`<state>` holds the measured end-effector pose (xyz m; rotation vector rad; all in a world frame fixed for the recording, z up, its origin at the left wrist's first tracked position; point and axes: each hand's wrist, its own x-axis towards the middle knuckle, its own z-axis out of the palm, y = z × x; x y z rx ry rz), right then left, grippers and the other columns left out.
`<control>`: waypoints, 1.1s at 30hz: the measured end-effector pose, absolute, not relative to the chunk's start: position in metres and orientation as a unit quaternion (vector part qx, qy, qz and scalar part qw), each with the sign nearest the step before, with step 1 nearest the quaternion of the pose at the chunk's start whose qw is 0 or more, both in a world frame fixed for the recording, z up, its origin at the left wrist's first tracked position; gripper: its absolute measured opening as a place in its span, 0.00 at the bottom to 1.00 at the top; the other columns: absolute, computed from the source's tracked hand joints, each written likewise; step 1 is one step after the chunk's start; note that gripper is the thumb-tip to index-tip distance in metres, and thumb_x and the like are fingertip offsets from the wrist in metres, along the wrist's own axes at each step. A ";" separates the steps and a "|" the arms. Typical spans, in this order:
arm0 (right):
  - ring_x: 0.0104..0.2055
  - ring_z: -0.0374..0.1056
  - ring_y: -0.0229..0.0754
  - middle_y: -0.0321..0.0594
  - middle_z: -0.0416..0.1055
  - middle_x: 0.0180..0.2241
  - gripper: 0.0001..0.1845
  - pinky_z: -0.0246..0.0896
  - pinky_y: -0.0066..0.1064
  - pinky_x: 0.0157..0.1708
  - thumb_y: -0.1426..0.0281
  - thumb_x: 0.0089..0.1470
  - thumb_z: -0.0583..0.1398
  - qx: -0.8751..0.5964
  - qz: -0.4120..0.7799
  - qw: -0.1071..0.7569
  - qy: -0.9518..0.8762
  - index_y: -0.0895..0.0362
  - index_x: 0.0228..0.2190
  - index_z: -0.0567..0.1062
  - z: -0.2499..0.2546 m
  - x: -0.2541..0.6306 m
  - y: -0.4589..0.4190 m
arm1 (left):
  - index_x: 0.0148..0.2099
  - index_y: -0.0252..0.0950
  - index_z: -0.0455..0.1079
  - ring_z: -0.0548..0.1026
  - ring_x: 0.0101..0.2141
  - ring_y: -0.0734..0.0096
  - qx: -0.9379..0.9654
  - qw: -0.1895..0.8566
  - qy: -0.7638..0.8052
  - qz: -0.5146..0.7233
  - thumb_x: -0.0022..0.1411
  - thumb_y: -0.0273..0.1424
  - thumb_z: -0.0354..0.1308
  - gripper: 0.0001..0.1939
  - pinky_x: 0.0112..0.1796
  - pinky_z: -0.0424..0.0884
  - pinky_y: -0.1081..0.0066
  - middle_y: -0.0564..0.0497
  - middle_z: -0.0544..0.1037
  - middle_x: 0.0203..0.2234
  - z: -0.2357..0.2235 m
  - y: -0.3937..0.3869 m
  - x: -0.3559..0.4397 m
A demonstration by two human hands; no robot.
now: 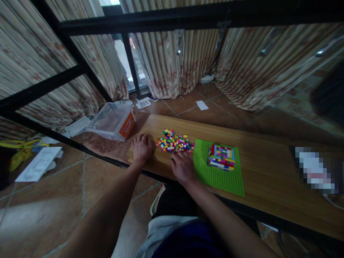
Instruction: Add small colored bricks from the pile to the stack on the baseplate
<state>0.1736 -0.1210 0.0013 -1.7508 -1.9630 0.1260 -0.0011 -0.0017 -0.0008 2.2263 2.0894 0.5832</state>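
A heap of small coloured bricks (174, 141) lies on the wooden table (268, 168). Right of it a green baseplate (217, 179) carries a block built of many-coloured bricks (221, 156). My left hand (142, 147) rests knuckles up on the table just left of the heap, fingers curled under. My right hand (182, 166) sits at the heap's near edge, beside the baseplate's left side, with its fingers bent down among the bricks; what they pinch is hidden.
A clear plastic box with an orange label (114, 122) lies on the floor left of the table. Papers (40, 163) litter the tiled floor. Black metal bars (80, 64) cross overhead, curtains hang behind. A blurred-out object (315, 170) sits at the table's right.
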 end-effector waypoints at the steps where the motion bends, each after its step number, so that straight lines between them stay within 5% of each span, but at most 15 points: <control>1: 0.41 0.62 0.49 0.45 0.72 0.34 0.07 0.56 0.41 0.43 0.70 0.59 0.57 -0.647 0.040 0.240 -0.722 0.54 0.32 0.76 0.001 0.172 -0.119 | 0.57 0.36 0.68 0.66 0.55 0.49 0.716 0.016 0.672 0.187 0.65 0.33 0.48 0.21 0.55 0.60 0.52 0.41 0.71 0.55 -0.001 -0.001 -0.001; 7: 0.42 0.63 0.48 0.45 0.72 0.36 0.11 0.57 0.41 0.44 0.75 0.60 0.53 -0.650 0.042 0.219 -0.726 0.55 0.33 0.76 0.000 0.172 -0.121 | 0.57 0.35 0.68 0.66 0.55 0.48 0.715 0.018 0.672 0.191 0.64 0.33 0.48 0.21 0.55 0.60 0.52 0.41 0.71 0.55 -0.001 -0.001 -0.002; 17: 0.40 0.70 0.43 0.41 0.73 0.36 0.14 0.66 0.36 0.42 0.70 0.63 0.52 -0.668 0.111 0.396 -0.621 0.53 0.38 0.78 0.013 0.217 -0.179 | 0.57 0.35 0.69 0.66 0.54 0.48 0.717 0.001 0.670 0.194 0.64 0.33 0.48 0.21 0.55 0.61 0.52 0.41 0.71 0.55 -0.001 0.000 -0.001; 33: 0.48 0.65 0.46 0.42 0.73 0.44 0.10 0.59 0.44 0.49 0.61 0.58 0.60 -0.727 -0.051 0.452 -0.514 0.50 0.32 0.81 0.013 0.297 -0.187 | 0.57 0.34 0.69 0.65 0.55 0.47 0.719 -0.009 0.669 0.187 0.65 0.33 0.48 0.21 0.55 0.60 0.52 0.41 0.71 0.55 -0.001 0.002 -0.001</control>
